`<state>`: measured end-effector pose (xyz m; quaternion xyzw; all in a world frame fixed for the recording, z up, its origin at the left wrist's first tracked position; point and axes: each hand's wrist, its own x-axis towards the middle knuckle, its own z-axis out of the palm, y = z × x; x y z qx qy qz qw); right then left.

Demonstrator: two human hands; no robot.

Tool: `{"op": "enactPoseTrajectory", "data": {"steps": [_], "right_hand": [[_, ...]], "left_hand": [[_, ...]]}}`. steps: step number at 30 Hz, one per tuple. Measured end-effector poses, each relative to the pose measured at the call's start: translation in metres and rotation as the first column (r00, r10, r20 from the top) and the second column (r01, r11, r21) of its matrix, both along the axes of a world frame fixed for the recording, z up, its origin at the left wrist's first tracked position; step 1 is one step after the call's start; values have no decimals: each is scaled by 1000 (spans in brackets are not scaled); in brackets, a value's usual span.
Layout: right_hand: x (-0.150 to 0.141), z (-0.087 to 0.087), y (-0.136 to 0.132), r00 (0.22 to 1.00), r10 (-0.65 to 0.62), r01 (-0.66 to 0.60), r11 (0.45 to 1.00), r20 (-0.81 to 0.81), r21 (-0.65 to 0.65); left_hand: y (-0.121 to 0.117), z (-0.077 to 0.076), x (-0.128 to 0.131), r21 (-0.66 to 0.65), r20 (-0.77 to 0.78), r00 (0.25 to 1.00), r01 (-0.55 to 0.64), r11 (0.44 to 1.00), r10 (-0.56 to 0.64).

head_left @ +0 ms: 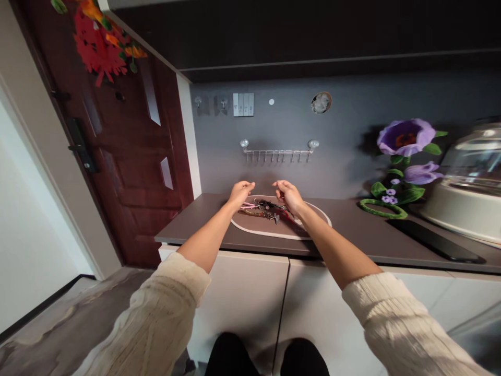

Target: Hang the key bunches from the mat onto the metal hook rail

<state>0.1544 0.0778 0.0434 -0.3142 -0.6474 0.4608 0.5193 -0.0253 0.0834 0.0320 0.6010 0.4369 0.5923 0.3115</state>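
Apparently, the handling of the keychain bundle [270, 215] is at an early point, judging by how things lie. It rests as a loose tangle on the oval mat [254, 225], which lies on the table [195, 219], with a pink strap [248, 206] and metal pieces [276, 218] showing in it. Nothing is visibly lifted clear or set apart, so little seems done with it, and nearly all its pieces lie in the heap. The left hand [240, 194] is over the left end, thumb and fingertips drawn together near the pink strap; whether anything thin is pinched there, I cannot tell. The right hand [287, 194] is over the other side, fingers curled, its grip equally unclear. A gap separates the two. Behind them, the clear hook rail [278, 152] is already fixed to the wall [219, 156], and nothing shows hanging from it.
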Motion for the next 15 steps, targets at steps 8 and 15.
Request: {"op": "enactPoseTrajectory", "data": {"steps": [8, 15], "right_hand": [[-6, -17, 37, 928, -250, 192, 956, 276, 220], [-1, -28, 40, 690, -438, 157, 868, 576, 472]], "left_hand": [[19, -17, 7, 209, -503, 831, -151, 966, 239], [20, -28, 8, 289, -806, 536, -13, 957, 251]]}}
